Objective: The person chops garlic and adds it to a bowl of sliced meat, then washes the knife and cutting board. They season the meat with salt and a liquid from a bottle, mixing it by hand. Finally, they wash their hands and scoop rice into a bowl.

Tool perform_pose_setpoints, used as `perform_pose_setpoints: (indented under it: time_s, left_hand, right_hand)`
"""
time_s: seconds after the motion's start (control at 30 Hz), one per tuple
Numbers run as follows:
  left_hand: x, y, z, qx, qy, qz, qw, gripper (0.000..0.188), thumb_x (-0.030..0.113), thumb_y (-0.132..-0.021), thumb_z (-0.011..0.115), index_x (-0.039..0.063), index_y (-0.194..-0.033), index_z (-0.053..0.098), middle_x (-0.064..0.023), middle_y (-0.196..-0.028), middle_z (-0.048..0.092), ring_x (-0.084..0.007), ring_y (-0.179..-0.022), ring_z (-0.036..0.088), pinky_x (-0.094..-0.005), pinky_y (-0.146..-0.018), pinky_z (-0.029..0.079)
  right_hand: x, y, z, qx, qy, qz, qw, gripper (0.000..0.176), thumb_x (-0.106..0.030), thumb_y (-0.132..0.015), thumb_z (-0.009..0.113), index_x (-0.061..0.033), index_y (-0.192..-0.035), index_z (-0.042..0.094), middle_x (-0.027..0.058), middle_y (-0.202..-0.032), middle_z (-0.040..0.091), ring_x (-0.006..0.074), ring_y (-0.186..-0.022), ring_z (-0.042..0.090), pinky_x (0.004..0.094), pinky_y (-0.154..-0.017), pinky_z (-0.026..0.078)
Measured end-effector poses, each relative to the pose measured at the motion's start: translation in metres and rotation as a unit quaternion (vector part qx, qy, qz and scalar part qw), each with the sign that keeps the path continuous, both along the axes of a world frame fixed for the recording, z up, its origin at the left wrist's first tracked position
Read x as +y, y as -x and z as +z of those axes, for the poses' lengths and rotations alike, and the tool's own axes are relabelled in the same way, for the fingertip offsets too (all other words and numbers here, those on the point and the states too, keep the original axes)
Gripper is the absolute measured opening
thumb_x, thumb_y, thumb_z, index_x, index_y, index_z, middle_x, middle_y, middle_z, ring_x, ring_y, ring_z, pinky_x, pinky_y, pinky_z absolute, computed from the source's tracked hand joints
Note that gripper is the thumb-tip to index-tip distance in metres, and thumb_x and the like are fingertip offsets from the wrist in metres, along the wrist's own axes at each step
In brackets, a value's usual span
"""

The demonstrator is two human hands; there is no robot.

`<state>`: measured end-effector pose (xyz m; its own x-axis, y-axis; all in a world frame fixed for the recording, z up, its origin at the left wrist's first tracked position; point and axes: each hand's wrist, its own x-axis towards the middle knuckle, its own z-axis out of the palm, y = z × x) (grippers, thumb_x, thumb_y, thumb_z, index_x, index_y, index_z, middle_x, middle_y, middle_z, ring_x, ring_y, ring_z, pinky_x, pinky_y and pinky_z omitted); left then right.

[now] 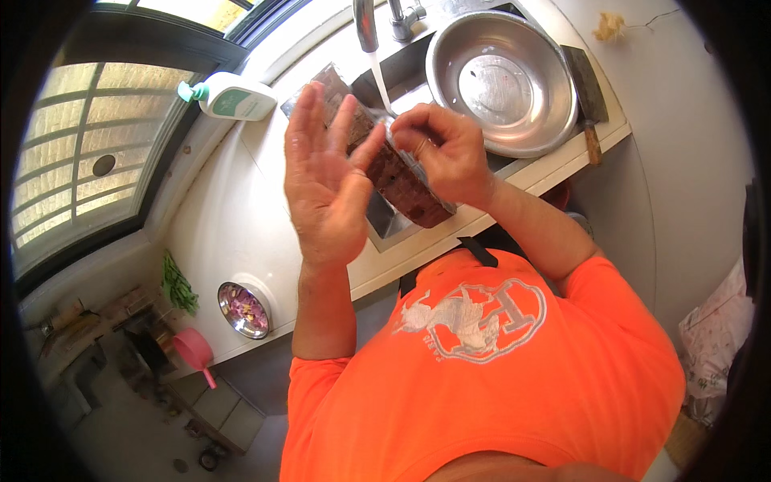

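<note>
My left hand (328, 181) is raised palm up with its fingers spread, and nothing is in it. My right hand (449, 153) is curled into a loose fist just right of it; no object shows in its grip. Below both hands a thick brown wooden block (406, 190), apparently a chopping block, lies slanted across the sink (391, 223). My hands hide part of it. Water runs from the metal faucet (365, 27) in a thin stream (379, 81) behind the block and ends near my right fingers.
A steel basin (446, 78) rests over the sink's right side. Beside it lies a cleaver (584, 81), its handle over the counter edge. A pump bottle (238, 96) stands near the window. Further left are leafy greens (179, 283), a bowl of chopped food (264, 301) and a pink dipper (194, 348).
</note>
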<state>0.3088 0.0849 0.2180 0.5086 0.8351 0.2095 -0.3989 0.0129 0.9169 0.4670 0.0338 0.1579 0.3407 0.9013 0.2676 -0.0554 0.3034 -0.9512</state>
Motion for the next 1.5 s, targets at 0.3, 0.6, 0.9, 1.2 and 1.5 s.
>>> perform_pose_setpoints:
  time_s: [0.3,0.6,0.9,1.2,1.5]
  left_hand:
    - [0.046,-0.018,-0.044,0.370,-0.085,0.252,0.890,0.078,0.027,-0.091,0.075,-0.012,-0.146,0.035,-0.0286,-0.141,0.049,-0.0389,-0.135,0.048,-0.0447,-0.115,0.037]
    - [0.050,-0.040,-0.064,0.376,-0.022,0.208,0.903,0.074,0.024,-0.092,0.069,-0.011,-0.147,0.035,-0.0233,-0.137,0.054,-0.0317,-0.125,0.054,-0.0394,-0.110,0.041]
    - [0.048,-0.029,-0.062,0.351,0.023,0.228,0.908,0.073,0.025,-0.090,0.076,-0.010,-0.144,0.041,-0.0198,-0.137,0.055,-0.0274,-0.123,0.056,-0.0382,-0.107,0.044]
    - [0.106,-0.027,-0.050,0.355,0.202,0.110,0.906,0.053,0.020,-0.077,0.081,-0.013,-0.114,0.062,-0.0151,-0.099,0.069,-0.0212,-0.082,0.067,-0.0325,-0.073,0.055]
    - [0.026,-0.027,-0.050,0.286,0.054,0.226,0.930,0.079,0.007,-0.073,0.078,-0.012,-0.138,0.037,-0.0206,-0.124,0.059,-0.0266,-0.110,0.063,-0.0357,-0.099,0.050]
  right_hand:
    - [0.009,-0.018,-0.228,-0.168,0.497,0.043,0.850,0.064,-0.049,-0.098,0.059,0.0104,-0.121,0.062,0.0322,-0.117,0.067,0.0419,-0.111,0.066,0.0473,-0.096,0.051]
    - [0.130,-0.001,-0.213,0.217,0.362,0.125,0.898,0.055,-0.051,-0.108,0.039,-0.0054,-0.122,0.067,0.0091,-0.112,0.068,0.0156,-0.095,0.064,0.0319,-0.084,0.051]
    - [0.019,0.006,-0.132,-0.078,0.052,0.132,0.987,0.056,-0.036,-0.110,0.035,0.0015,-0.152,0.040,0.0212,-0.157,0.040,0.0328,-0.148,0.033,0.0391,-0.124,0.020]
    - [0.001,-0.003,-0.247,0.199,0.603,0.120,0.763,0.084,-0.063,-0.102,0.040,0.0102,-0.143,0.047,0.0275,-0.147,0.051,0.0360,-0.138,0.048,0.0427,-0.114,0.037]
    - [0.062,-0.002,-0.251,0.149,0.543,0.038,0.825,0.081,-0.061,-0.102,0.044,0.0102,-0.140,0.051,0.0249,-0.139,0.058,0.0340,-0.127,0.056,0.0441,-0.108,0.042]
